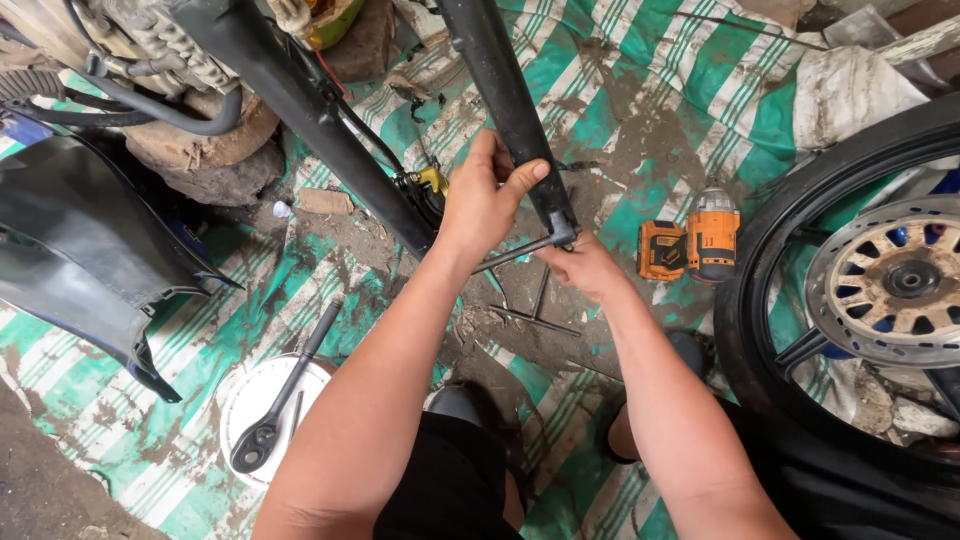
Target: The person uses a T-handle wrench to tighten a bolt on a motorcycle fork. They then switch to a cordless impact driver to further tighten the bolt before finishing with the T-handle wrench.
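The thin metal rod [515, 252] lies across the lower end of the right-hand black fork leg [512, 110], just above the dirty green-and-white striped mat [640, 70] on the floor. Its far end meets the small fitting at the foot of the leg.

The left hand [482, 200] wraps the fork leg from the left, thumb laid along the tube, fingers curled behind it; this grip is pressed together around the leg and steadies it. The right hand [585, 265] sits at the foot of the leg with its fingers closed on the rod end at the fitting; whether they pinch the rod or only the fitting cannot be told.

For good work at this stage, hold the leg firm with the left hand so that it does not swing, keep the rod square to the leg, and feed it straight rather than at an angle. Grit from the mat could foul the fitting, so the rod is best kept off the ground.

A second fork leg [300, 110] runs parallel to the left. Below the hands lies a T-shaped wrench [535, 315]. An orange cordless driver [690, 245] lies near on the right, beside a black wheel [800, 230] with a brake disc [890, 280]. A ratchet [285, 395] rests across a white bucket lid [250, 400], and a dark body panel [80, 250] lies at far left.
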